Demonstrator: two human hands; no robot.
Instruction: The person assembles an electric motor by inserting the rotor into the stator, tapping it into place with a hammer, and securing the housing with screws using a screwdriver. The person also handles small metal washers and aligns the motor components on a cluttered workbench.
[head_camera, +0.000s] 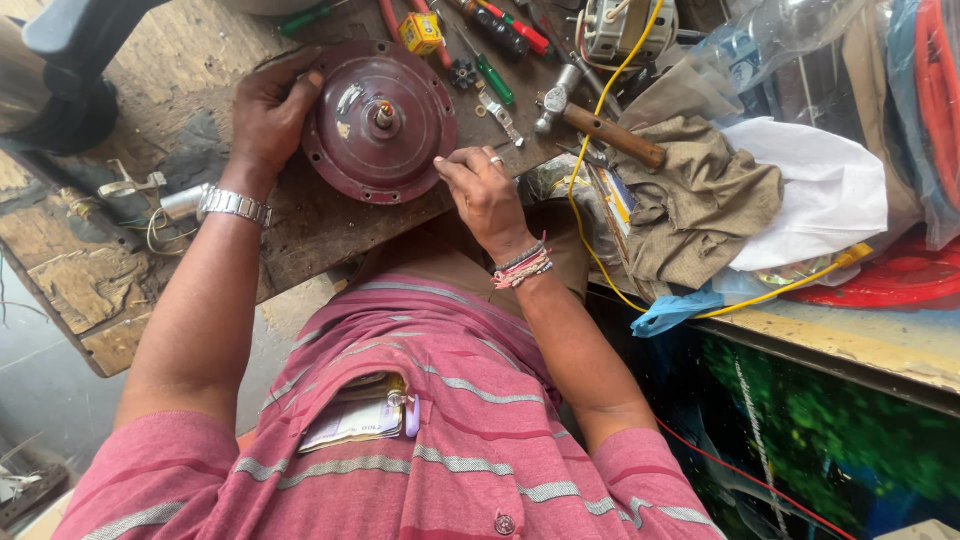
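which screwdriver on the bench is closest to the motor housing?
The green-handled screwdriver, lying just right of the round maroon motor housing. The red-handled one lies farther up the bench.

1. The light is soft daylight, and the wooden bench (180, 60) looks bright and clear.
2. The round maroon motor cover (380, 120) on the bench has small shiny spots of glare near its middle shaft.
3. Left of the cover, the left hand (268, 110) makes only a faint, soft shadow on the wood.
4. Far right of the cover, the white cloth (820, 190) is the brightest patch, almost washed out.
5. Below and right of the cover, the space under the bench is dark and murky.
6. Near the picture's edges things bend and stretch, and the striped shirt (420, 440) close to the camera looks very big and a bit soft.
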